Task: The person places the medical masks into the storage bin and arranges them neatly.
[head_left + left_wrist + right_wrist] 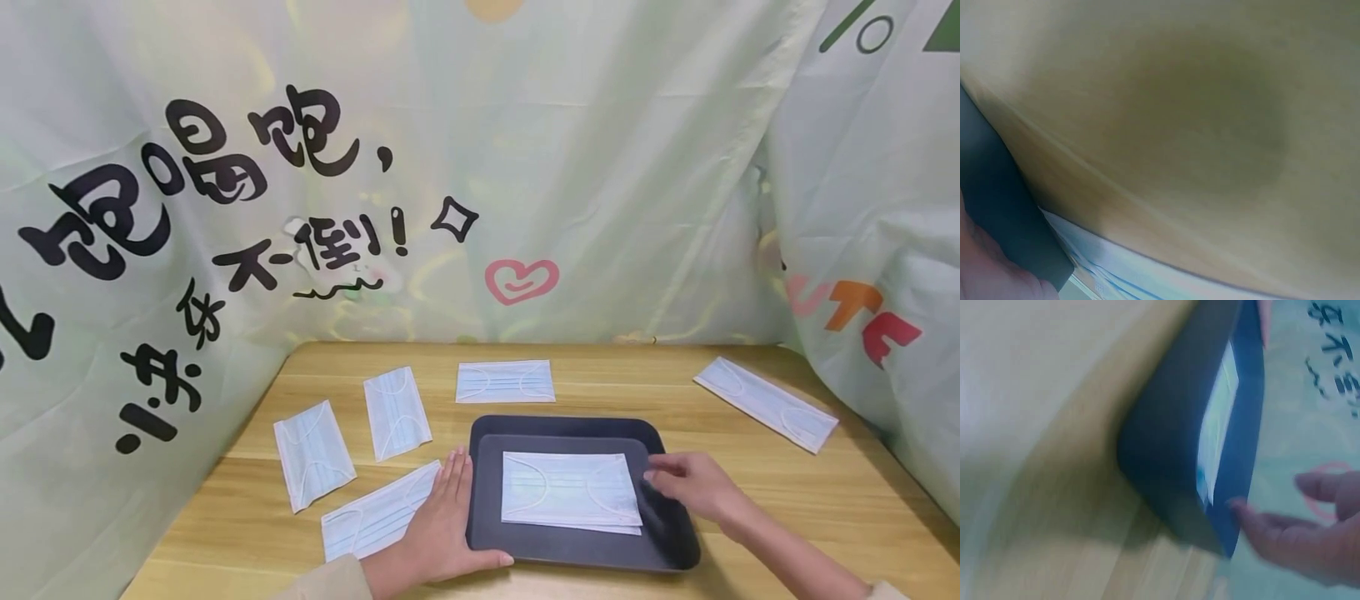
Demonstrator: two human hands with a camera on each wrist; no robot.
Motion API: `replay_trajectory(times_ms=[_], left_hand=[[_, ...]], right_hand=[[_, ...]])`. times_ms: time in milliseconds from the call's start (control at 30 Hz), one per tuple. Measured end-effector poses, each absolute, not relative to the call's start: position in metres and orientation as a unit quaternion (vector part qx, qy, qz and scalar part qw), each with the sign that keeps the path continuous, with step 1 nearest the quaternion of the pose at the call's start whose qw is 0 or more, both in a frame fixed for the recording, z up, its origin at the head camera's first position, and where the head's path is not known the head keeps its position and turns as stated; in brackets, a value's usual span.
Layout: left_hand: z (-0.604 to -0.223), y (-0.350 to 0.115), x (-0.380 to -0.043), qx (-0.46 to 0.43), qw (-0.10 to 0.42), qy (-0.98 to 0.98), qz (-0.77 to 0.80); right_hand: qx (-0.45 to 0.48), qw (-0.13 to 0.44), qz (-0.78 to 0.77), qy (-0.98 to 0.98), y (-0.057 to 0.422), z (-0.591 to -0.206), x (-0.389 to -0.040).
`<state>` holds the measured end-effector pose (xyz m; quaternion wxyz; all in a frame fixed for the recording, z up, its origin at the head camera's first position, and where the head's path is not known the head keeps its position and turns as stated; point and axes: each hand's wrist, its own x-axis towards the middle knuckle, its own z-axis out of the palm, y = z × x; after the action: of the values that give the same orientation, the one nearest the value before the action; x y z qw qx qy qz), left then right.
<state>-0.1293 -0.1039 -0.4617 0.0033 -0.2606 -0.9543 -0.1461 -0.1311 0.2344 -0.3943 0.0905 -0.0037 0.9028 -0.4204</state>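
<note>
In the head view a dark rectangular tray (570,546) stands near the front of the table. On its floor lies a small stack of pale blue face masks (570,490), slightly fanned at the lower right. My left hand (442,525), fingers straight and thumb spread, rests against the tray's left side. Over the right rim is my right hand (697,485), its fingers loosely bent. The right wrist view shows the thumb and fingers of this hand (1310,534) apart, with nothing between them, beside the tray (1172,425). One mask (375,517) lies partly hidden behind my left hand.
Two masks lie left of the tray, one upright (397,414) and one tilted (313,457). Another mask (506,382) is behind the tray, and one more (767,404) sits at the far right. A printed cloth (622,208) hangs along the back and sides of the wooden table (637,379).
</note>
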Motion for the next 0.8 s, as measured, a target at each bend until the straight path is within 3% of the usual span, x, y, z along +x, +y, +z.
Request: replay_trajectory(times_ms=[267,500,800], left_hand=[[-0.462,-0.104,-0.129,-0.261,0.005,-0.954,-0.144],[-0.465,-0.104,-0.129,-0.265,0.017,-0.954,-0.137],[-0.466,-0.104,-0.13,-0.266,0.026,-0.954,-0.138]], right_hand=[[0.033,-0.014,-0.437,0.899,0.261,-0.398,-0.139],[0.072,-0.054,-0.393,0.915,0.29,-0.41,-0.143],[0.075,-0.204,-0.316,0.924,0.333,-0.43,-0.156]])
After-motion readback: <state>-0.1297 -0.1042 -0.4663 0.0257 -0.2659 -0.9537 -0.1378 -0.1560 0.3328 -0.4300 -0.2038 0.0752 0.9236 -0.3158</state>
